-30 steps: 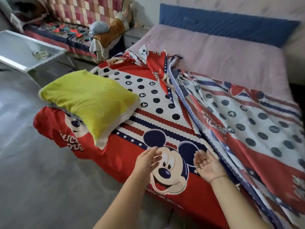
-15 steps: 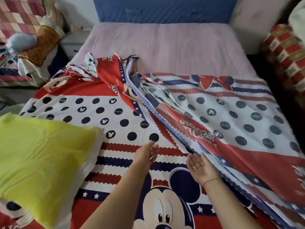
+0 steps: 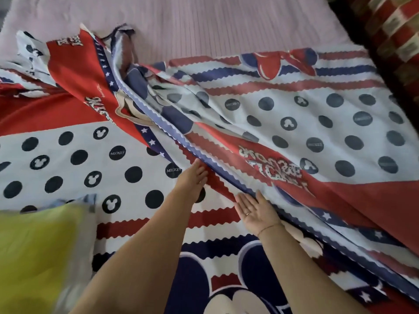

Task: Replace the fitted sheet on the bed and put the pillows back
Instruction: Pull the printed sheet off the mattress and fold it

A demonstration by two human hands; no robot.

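Observation:
A red, white and blue cartoon-print sheet lies over the near part of the bed, its right half folded back so the paler underside faces up. The fold's edge runs diagonally down the middle. My left hand reaches forward with straight fingers, its fingertips at that folded edge. My right hand lies palm up with fingers extended, its fingertips slipping under the same edge. A yellow pillow sits on the sheet at the lower left, blurred.
The far part of the pink mattress is bare. A red checked cushion or sofa edge stands past a dark gap on the bed's right side.
The camera has moved closer over the bed. Both hands have reached forward to the folded edge of the sheet, the right one now under it.

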